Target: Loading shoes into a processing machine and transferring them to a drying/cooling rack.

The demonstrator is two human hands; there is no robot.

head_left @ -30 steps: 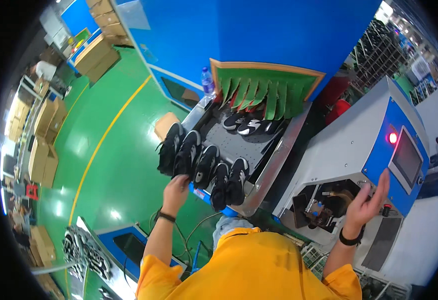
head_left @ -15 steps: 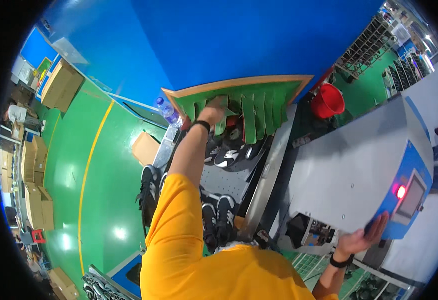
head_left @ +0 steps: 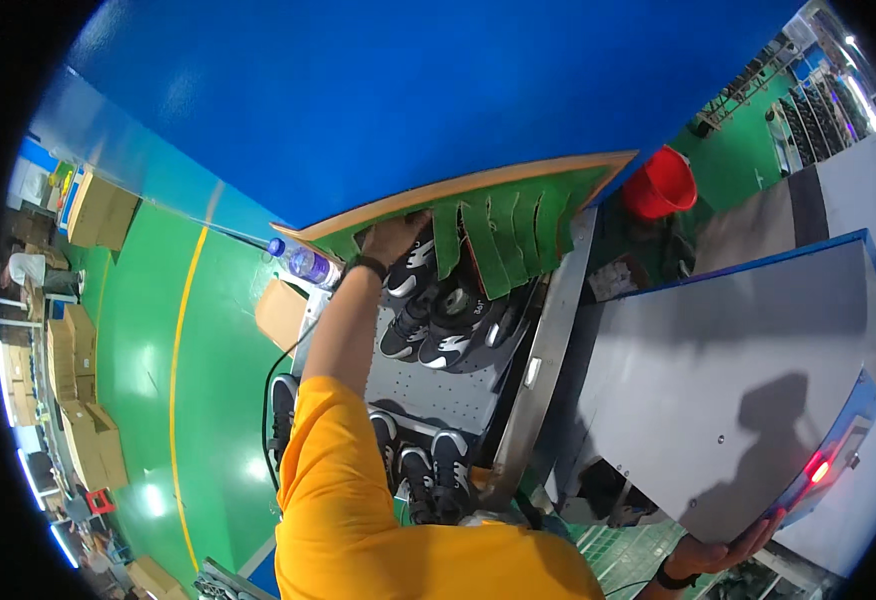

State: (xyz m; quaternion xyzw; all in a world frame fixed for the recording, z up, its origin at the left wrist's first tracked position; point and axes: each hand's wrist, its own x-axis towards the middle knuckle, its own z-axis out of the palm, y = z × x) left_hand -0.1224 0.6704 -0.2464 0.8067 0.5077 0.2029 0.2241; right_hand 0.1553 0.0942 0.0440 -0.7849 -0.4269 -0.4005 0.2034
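Left hand at the green flap curtain, right hand on the grey machine.

My left hand (head_left: pixel 395 237) is stretched forward, fingers curled on a black-and-white shoe (head_left: pixel 413 268) at the mouth of the green flap curtain (head_left: pixel 503 225); how firmly it grips I cannot tell. I count about three more such shoes (head_left: pixel 438 330) lying just behind it on the metal conveyor bench (head_left: pixel 428 385), and four dark shoes (head_left: pixel 436 470) near my chest. My right hand (head_left: pixel 723 552) lies spread, palm against the lower edge of the grey machine (head_left: pixel 718 400). One plastic bottle (head_left: pixel 303 262) lies left of the curtain; one red bucket (head_left: pixel 661 185) stands beyond it.
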